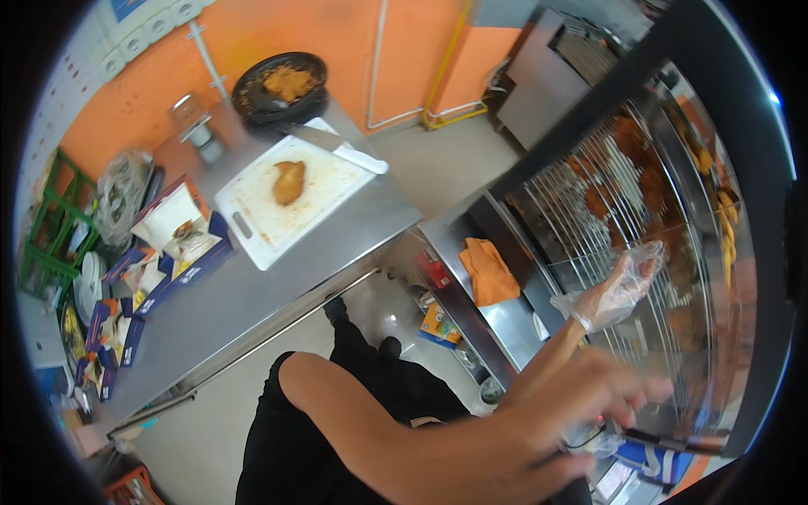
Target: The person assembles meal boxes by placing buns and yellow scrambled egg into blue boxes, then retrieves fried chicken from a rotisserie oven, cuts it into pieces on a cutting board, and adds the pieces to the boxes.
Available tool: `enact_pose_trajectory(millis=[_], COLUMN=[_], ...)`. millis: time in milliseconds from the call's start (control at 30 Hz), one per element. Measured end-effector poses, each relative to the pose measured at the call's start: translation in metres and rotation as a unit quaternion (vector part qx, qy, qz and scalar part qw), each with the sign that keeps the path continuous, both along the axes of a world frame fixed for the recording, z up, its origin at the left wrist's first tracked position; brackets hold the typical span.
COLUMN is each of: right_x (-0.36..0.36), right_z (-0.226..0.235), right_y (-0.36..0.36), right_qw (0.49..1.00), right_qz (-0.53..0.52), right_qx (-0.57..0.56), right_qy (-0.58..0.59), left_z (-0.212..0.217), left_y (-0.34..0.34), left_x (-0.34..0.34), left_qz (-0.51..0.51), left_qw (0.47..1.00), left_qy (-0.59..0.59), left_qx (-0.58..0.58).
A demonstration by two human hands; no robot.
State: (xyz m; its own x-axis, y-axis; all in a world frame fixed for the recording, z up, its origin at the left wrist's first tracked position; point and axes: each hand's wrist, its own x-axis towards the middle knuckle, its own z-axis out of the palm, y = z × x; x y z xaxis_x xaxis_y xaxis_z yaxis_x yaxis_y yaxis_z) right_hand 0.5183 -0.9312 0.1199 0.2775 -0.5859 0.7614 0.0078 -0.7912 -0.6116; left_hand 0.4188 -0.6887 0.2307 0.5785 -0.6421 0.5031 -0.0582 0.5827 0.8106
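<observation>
My right hand (pixel 619 290), in a clear plastic glove, is held up in front of the wire racks (pixel 581 219) of a heated display cabinet. Its fingers are loosely curved and I see nothing in them. Browned breaded pieces (pixel 627 139) lie on and beneath the rack bars. My bare left hand (pixel 581 404) crosses over my right forearm, blurred by motion. Its thumb and fingers are spread, with nothing between them. Crumpled clear plastic (pixel 602 442) shows below it, partly hidden.
On the steel counter (pixel 328 236) at left, a white cutting board (pixel 252 198) bears a breaded fillet (pixel 289 183) and a knife (pixel 337 147). Behind are a black pan (pixel 252 93) and a box grater (pixel 195 126). Open food boxes (pixel 181 223) stand leftward. An orange cloth (pixel 488 271) lies before the cabinet.
</observation>
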Motion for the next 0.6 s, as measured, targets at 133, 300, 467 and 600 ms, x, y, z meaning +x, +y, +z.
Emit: enact_pose_trajectory(millis=[133,300,467,600], right_x=[0.025,0.063,0.1,0.122], right_z=[0.003,0.0,0.004,0.004], right_y=[0.035,0.057,0.096,0.112], right_qw=[1.0,1.0,0.998,0.997], right_qz=[0.008,-0.008,-0.005,-0.008], right_qx=[-0.025,-0.019,0.048,0.054], right_qy=[-0.001,-0.019,-0.03,-0.046], left_z=[-0.043,-0.189,-0.274,-0.303], left_y=[0.083,0.181,0.248,0.27], left_x=[0.027,0.027,-0.005,0.004], left_qz=[0.135,0.317,0.438,0.586], left_qw=[0.947,0.856,0.716,0.615], left_qy=[0.29,0.376,0.252,0.184], left_qx=[-0.039,0.159,0.483,0.494])
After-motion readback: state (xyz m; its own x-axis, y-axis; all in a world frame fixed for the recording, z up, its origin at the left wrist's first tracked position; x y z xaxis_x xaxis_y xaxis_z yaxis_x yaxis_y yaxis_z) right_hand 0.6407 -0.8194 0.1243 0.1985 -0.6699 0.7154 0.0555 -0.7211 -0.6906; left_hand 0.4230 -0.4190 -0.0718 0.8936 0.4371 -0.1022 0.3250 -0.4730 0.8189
